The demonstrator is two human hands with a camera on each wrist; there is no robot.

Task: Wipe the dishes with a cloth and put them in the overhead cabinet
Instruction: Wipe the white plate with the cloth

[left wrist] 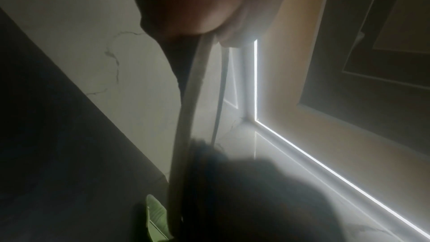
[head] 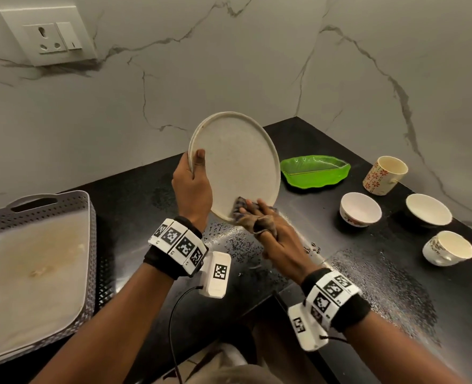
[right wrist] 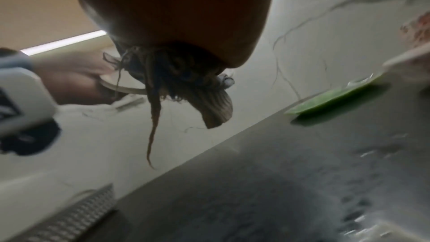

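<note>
Your left hand (head: 192, 187) holds the round beige plate (head: 240, 162) by its left rim, thumb on the face, the other fingers curled behind, so it is clamped on the plate. Plate is tilted up on edge, lifted off the black bench (head: 368, 286), face toward you. Your right hand (head: 279, 242) presses the crumpled grey-brown cloth (head: 246, 214) against the plate's lower rim; fingers lie fairly straight over the cloth with part of it bunched between them, and the right wrist view shows the cloth (right wrist: 186, 80) with loose threads hanging under the palm. Exact curl of those fingers can't be told. In the left wrist view the plate (left wrist: 188, 117) runs edge-on below the thumb, rest dark and blurry. Just right of the plate on the bench sits a green leaf-shaped dish (head: 315, 173). Further right, a floral mug (head: 384, 174) stands near the wall. In front of it are two white bowls (head: 361, 209) (head: 428, 210), apart from each other, and a white cup (head: 448, 248) nearest you. At the far left is a grey perforated basket (head: 90, 217) with a white stained tray (head: 32, 273) lying inside. Water droplets speckle the bench around the hands. A wall socket (head: 50, 37) is mounted on the marble backsplash at upper left.
</note>
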